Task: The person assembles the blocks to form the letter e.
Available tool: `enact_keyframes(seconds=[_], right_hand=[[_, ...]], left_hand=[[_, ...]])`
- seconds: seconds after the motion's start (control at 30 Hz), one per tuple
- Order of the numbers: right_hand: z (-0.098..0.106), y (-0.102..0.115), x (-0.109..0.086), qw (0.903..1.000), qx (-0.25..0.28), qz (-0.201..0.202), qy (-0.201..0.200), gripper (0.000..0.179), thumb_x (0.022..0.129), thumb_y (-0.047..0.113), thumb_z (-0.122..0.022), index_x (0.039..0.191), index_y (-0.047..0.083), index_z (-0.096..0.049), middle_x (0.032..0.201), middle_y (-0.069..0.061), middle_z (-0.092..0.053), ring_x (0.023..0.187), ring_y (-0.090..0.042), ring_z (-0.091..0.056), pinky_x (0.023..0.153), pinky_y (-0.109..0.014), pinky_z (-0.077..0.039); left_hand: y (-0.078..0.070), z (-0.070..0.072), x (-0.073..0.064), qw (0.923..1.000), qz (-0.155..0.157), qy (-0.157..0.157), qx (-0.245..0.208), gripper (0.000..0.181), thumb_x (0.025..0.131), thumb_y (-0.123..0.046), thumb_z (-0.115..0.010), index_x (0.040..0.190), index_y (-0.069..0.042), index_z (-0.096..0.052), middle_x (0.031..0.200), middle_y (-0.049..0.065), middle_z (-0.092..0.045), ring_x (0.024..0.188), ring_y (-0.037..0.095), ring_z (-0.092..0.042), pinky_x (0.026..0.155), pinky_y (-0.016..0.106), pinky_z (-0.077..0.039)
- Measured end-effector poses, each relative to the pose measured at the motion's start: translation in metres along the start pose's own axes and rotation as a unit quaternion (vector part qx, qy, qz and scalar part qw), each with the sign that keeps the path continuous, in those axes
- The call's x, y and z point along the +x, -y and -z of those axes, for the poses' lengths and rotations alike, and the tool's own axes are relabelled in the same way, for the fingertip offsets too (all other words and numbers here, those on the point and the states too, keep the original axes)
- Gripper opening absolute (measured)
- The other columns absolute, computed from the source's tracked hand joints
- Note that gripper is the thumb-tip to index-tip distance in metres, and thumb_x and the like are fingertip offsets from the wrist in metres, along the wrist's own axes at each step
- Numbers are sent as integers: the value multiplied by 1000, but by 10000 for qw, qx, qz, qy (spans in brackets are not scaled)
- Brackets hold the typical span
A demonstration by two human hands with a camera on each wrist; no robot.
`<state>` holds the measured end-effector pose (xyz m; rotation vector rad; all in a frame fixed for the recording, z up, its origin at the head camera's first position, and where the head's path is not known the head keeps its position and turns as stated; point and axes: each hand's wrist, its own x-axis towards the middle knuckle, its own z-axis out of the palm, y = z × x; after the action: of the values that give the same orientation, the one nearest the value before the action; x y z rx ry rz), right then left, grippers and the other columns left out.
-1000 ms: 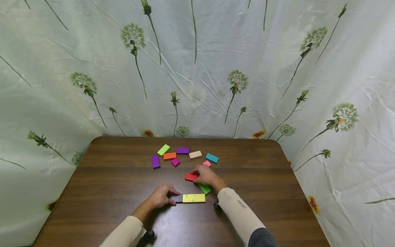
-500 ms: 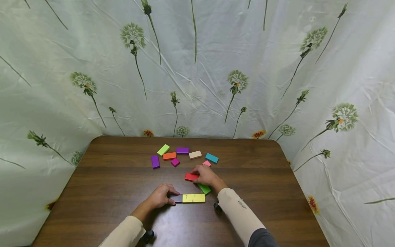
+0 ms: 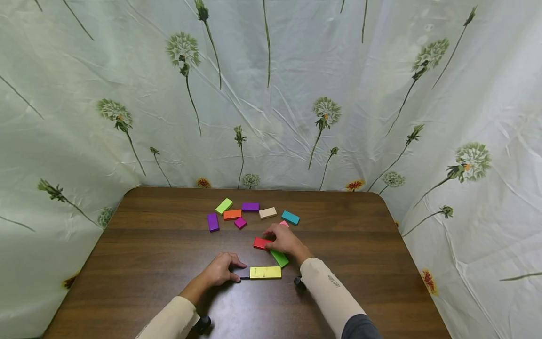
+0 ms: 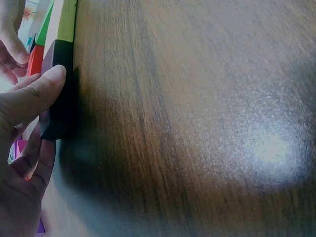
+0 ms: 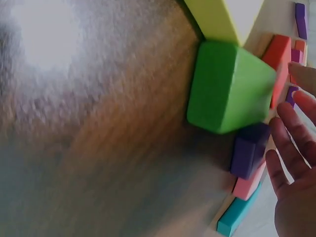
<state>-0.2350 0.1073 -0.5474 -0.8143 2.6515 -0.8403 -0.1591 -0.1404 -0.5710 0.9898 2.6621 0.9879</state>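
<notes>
One dark block, partly hidden; left hand pinches it.

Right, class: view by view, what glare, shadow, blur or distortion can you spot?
Head: pale sheen on the table's near part, dark shadow beside the left hand; left wrist: strong white glare at right, deep shadow along the dark block; right wrist: washed-out glare at upper left, wood grain smeared soft, the green block looming large.

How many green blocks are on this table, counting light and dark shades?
2: a lime block beyond the orange block, and a darker green block by the right end of the yellow block. The right hand may hide others.
</notes>
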Motion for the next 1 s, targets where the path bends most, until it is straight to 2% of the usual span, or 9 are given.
enact_keyframes(seconds=[0.1, 0.2, 0.3, 0.43, 0.57, 0.63, 0.7, 0.87, 1.0], right_hand=[[4, -5, 0, 9996, -120, -7, -271, 31, 82, 14, -75, 109, 1, -69, 103, -9, -64, 97, -23, -60, 87, -37, -48], [9, -12, 0, 9974, -32, -46, -712, 29, 81, 9, -75, 108, -1, -68, 102, -11, -63, 94, -23, -58, 86, -40, -47], [12, -19, 0, 9910, 116, -71, -1330, 27, 79, 3, -75, 105, -2, -69, 102, -13, -62, 95, -27, -58, 87, -43, -46], [16, -30, -1, 9809, 181, -411, -1894, 25, 80, 2, -73, 104, -1, -70, 108, -15, -60, 107, -36, -54, 94, -51, -41], [19, -40, 0, 9752, 305, -968, -1965, 26, 81, 3, -73, 107, 1, -70, 115, -16, -57, 112, -37, -49, 95, -53, -39], [20, -45, 0, 9738, 333, -1125, -1950, 28, 80, 2, -74, 108, 1, -69, 115, -17, -57, 112, -37, -49, 94, -52, -41], [21, -49, 1, 9724, 392, -1215, -1954, 30, 79, 1, -73, 109, 0, -69, 116, -19, -56, 111, -38, -49, 93, -51, -41], [23, -56, 1, 9681, 598, -1461, -1944, 34, 79, 0, -71, 113, -1, -67, 119, -19, -55, 113, -38, -47, 94, -51, -41], [23, -59, 2, 9680, 614, -1573, -1856, 35, 80, 3, -71, 115, -1, -66, 120, -19, -55, 113, -37, -48, 94, -51, -41]], left_hand=[[0, 1, 0, 10000, 80, 44, -10, 34, 64, -11, -86, 96, -5, -77, 83, -4, -68, 80, 9, -60, 73, 27, -46], [-1, 2, 0, 9998, 171, 94, -8, 34, 64, -11, -87, 96, -6, -77, 83, -4, -68, 80, 9, -59, 73, 27, -45], [-1, 3, 0, 9997, 216, 116, 38, 34, 64, -11, -86, 97, -6, -77, 83, -4, -67, 80, 8, -58, 73, 27, -44], [0, 4, 1, 9997, 180, 97, 143, 35, 64, -12, -86, 97, -7, -77, 82, -6, -66, 78, 6, -57, 73, 27, -42], [-1, 4, 0, 9996, 245, 137, 57, 35, 65, -12, -86, 98, -6, -77, 82, -5, -66, 77, 5, -55, 71, 25, -43], [-2, 4, 0, 9994, 301, 174, 17, 35, 65, -11, -86, 98, -6, -77, 82, -5, -66, 77, 5, -55, 71, 25, -43], [-3, 4, 0, 9991, 364, 214, 15, 35, 65, -12, -86, 98, -7, -77, 82, -6, -66, 78, 5, -55, 72, 26, -42], [-4, 4, -1, 9993, 301, 184, 144, 35, 66, -14, -86, 98, -8, -77, 82, -7, -66, 78, 6, -56, 75, 29, -41], [-4, 4, -1, 9991, 337, 203, 143, 35, 66, -14, -86, 99, -8, -77, 82, -7, -65, 78, 5, -56, 75, 29, -41]])
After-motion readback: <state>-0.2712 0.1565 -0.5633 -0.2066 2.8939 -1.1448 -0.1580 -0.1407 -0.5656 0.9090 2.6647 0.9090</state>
